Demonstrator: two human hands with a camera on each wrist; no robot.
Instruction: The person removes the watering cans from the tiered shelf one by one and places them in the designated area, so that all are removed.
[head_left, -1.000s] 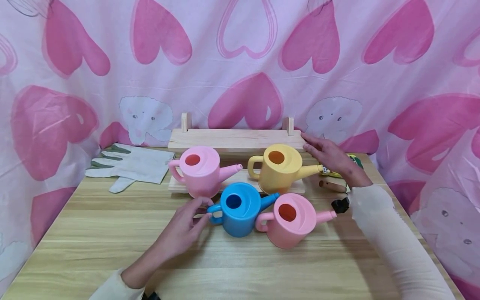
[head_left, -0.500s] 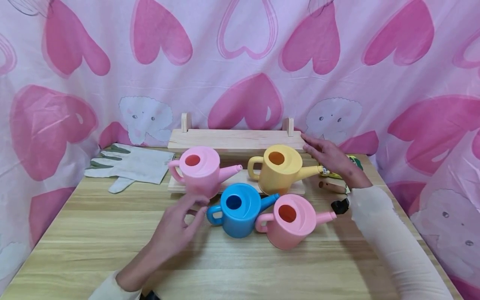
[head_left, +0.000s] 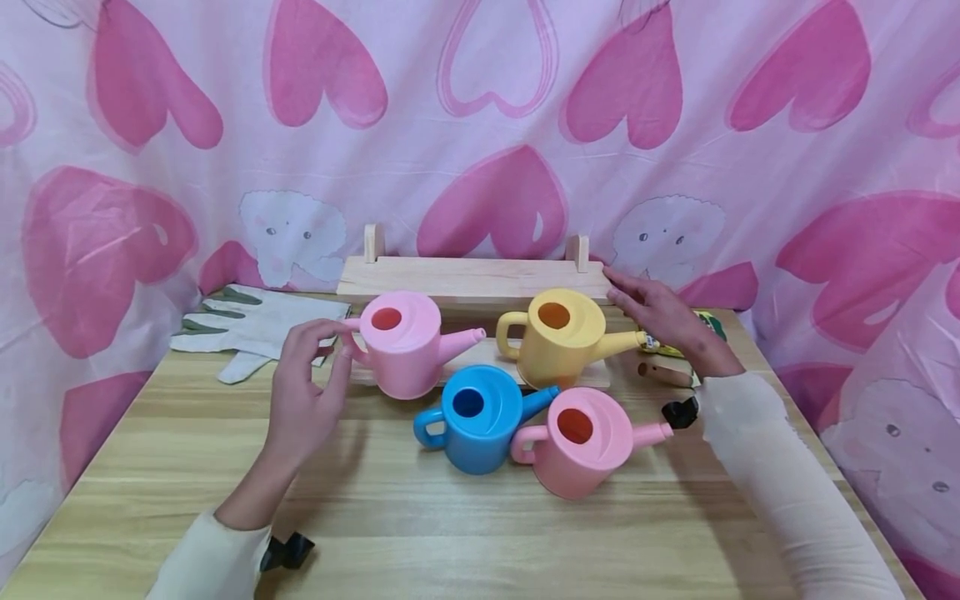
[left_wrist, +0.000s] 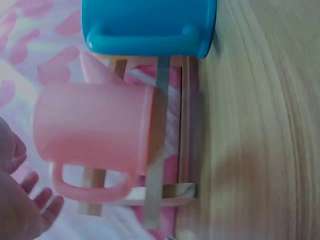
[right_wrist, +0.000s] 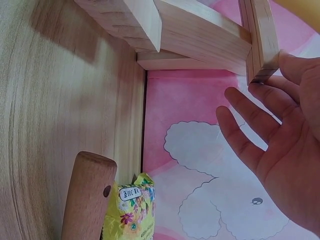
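Note:
My left hand (head_left: 306, 392) is at the handle of the light pink watering can (head_left: 405, 358), its fingers loosely bent, fingertips overlapping the handle in the head view. In the left wrist view, the loose fingers (left_wrist: 50, 205) lie beside that handle. This can and a yellow watering can (head_left: 558, 350) stand at the lower board of a wooden shelf (head_left: 472, 279). In front are a blue watering can (head_left: 480, 433) and a salmon-pink watering can (head_left: 581, 454), spouts pointing right. My right hand (head_left: 663, 317) touches the right end of the upper board, fingers extended.
White and green gloves (head_left: 262, 329) lie at the back left. At the right are a yellow packet (right_wrist: 132, 207) and a brown wooden handle (right_wrist: 90, 195), partly behind my right forearm. A heart-printed curtain (head_left: 480, 125) hangs behind the wooden table (head_left: 420, 542).
My left hand has come away from the blue can's handle and moved up and left to the light pink can's handle. The right hand stays at the shelf end.

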